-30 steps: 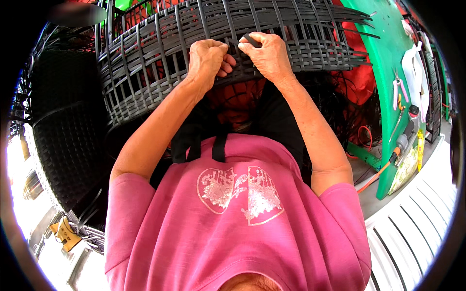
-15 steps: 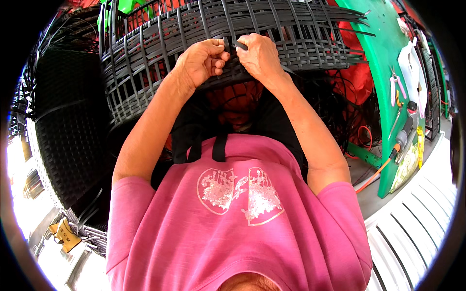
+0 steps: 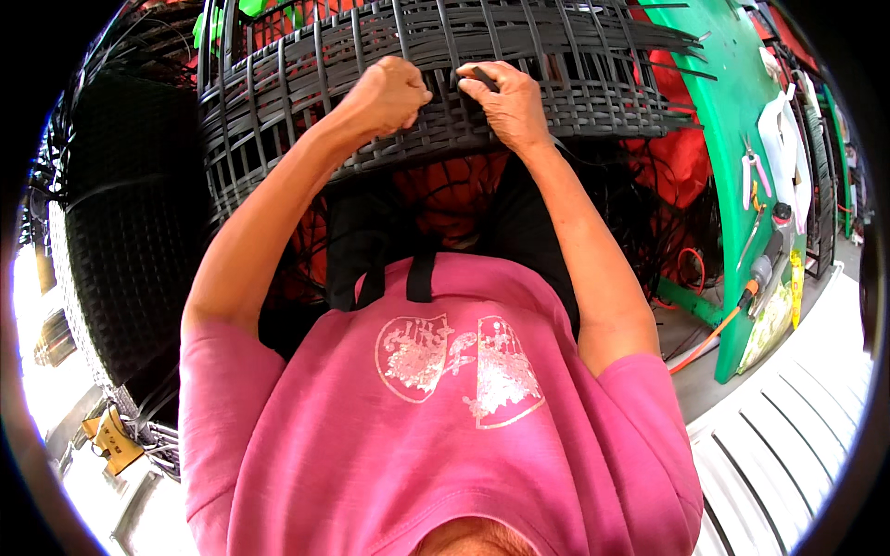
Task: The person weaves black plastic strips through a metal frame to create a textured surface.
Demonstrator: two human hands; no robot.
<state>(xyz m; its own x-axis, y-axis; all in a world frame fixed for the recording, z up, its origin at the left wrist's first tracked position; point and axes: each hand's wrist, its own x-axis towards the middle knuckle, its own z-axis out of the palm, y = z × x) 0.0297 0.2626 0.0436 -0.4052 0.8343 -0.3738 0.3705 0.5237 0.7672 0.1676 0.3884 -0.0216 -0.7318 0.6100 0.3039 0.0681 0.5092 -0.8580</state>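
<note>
A black woven panel of flat strips lies across in front of me, tightly woven along its near edge and looser farther back. Over its near weave, my left hand is closed with its back up. Its curled fingers hide whatever they hold. A little to the right, my right hand pinches a short, flat black piece between thumb and fingers. Whether that piece is a strip end or a small tool is unclear. Loose strip ends stick out at the panel's right side.
Right of the panel stands a green board carrying pink-handled snips and a grey power tool with an orange cord. A dark woven piece rises at left. A white slatted surface is at lower right.
My left hand has turned from palm side showing to back up and moved slightly. My right hand has shifted a little right, still pinching the black piece.
</note>
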